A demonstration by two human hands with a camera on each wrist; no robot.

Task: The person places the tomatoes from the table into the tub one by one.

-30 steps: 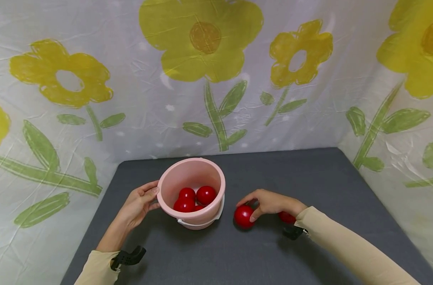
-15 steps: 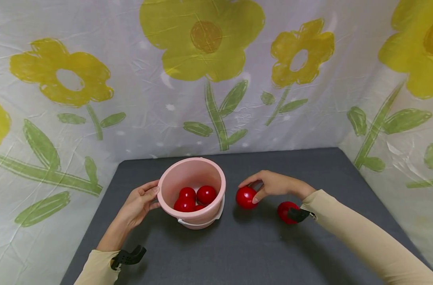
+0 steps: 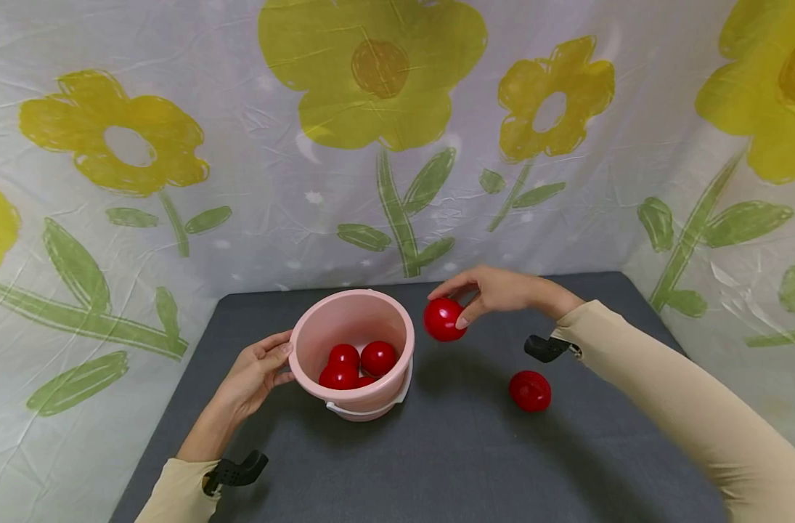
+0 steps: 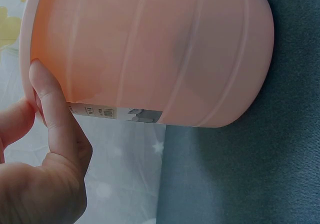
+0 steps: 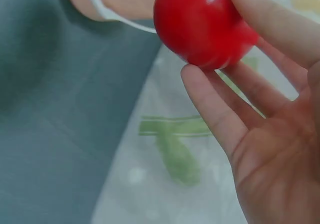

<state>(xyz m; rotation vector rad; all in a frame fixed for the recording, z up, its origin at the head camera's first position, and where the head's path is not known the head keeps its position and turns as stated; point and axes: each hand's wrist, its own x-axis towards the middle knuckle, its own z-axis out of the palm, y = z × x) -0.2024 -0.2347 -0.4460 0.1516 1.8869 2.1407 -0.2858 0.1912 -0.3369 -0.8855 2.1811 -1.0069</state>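
Note:
My left hand [image 3: 256,374] holds the rim of a pink bucket [image 3: 351,312] at its left side, thumb and fingers pinching the edge. In the left wrist view, a finger [image 4: 52,97] lies along the bucket's outer wall near a label. Several shiny red balls [image 3: 379,358] lie inside the bucket. Raised off the table, just right of the bucket's rim, is another red ball [image 3: 443,319], which my right hand [image 3: 502,290] grips between thumb and fingertips. One more red ball [image 3: 530,391], with a dimple facing up, sits on the table below my right wrist.
A dark grey cloth covers the table [image 3: 436,465]. The bucket's white handle [image 3: 371,401] hangs down at its front. Behind and at both sides stands a pale curtain [image 3: 260,181] with yellow flowers. Black wrist cameras [image 3: 546,349] sit on both wrists.
My right hand has lifted its red ball from the table up to the level of the bucket's rim. The dimpled ball has come into full view. My left hand and the bucket stay put.

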